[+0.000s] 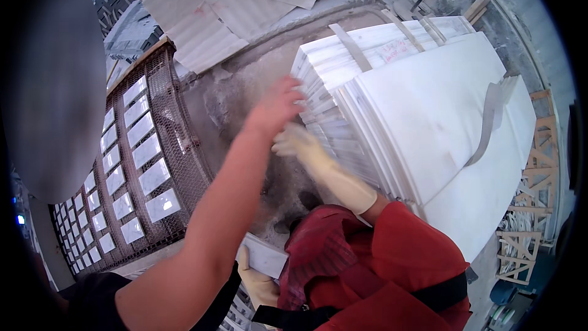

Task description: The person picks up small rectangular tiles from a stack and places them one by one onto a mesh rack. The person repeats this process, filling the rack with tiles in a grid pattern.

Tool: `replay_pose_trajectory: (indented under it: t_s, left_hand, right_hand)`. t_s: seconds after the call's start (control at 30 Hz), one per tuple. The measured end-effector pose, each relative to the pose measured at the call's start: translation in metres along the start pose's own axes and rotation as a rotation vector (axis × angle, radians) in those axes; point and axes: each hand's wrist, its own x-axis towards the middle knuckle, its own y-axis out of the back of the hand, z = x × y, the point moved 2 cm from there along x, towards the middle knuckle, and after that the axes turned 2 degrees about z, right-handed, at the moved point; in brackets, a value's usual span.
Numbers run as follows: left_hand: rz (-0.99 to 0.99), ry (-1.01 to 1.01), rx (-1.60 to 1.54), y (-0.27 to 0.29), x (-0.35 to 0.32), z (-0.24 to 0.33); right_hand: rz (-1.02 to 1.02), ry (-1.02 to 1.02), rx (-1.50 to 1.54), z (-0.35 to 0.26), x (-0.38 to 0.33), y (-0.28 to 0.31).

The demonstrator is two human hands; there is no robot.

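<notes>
The stack of white marble strips (318, 79) stands on edge at about 1 o'clock, leaning on big white slabs (441, 104). My left hand (277, 108) is on its near edge, too blurred to tell if it's gripping. A co-worker's gloved hand (295, 142) is just below at 6 o'clock, so I'd pinch one strip and keep clear. Mesh rack (184, 141) at 9 o'clock.

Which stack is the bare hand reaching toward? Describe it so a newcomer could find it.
Start at the big pile of white stone slabs filling the right of the picture. At its left end, by the bare left hand, stands a bundle of narrow white strips. Unlike the broad smooth slabs, it shows many thin grey-lined edges.
</notes>
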Motion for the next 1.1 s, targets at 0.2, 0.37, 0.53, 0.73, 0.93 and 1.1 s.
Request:
replay_pose_trajectory:
  t_s: [0.2,0.37,0.53,0.73,0.93,1.1]
  left_hand:
    - [0.333,0.234,-0.267,0.108,-0.029,-0.033]
    - [0.363,0.233,-0.453,0.113,-0.037,-0.011]
    - [0.189,0.3,-0.464,0.101,-0.003,0.019]
    - [0.227,0.22,-0.49,0.104,-0.005,0.031]
    - [0.209,0.191,-0.569,0.117,0.004,0.028]
    - [0.27,0.151,-0.544,0.121,-0.001,0.029]
  right_hand:
    - [0.546,0.143,-0.001,-0.042,0.006,0.068]
    - [0.324,0.032,0.01,-0.009,0.013,-0.004]
    - [0.237,0.086,-0.138,-0.035,-0.005,-0.026]
    - [0.111,0.037,-0.21,-0.025,-0.003,-0.055]
    - [0.042,0.032,-0.233,-0.026,0.005,-0.076]
    - [-0.005,-0.044,-0.275,-0.011,0.011,-0.094]
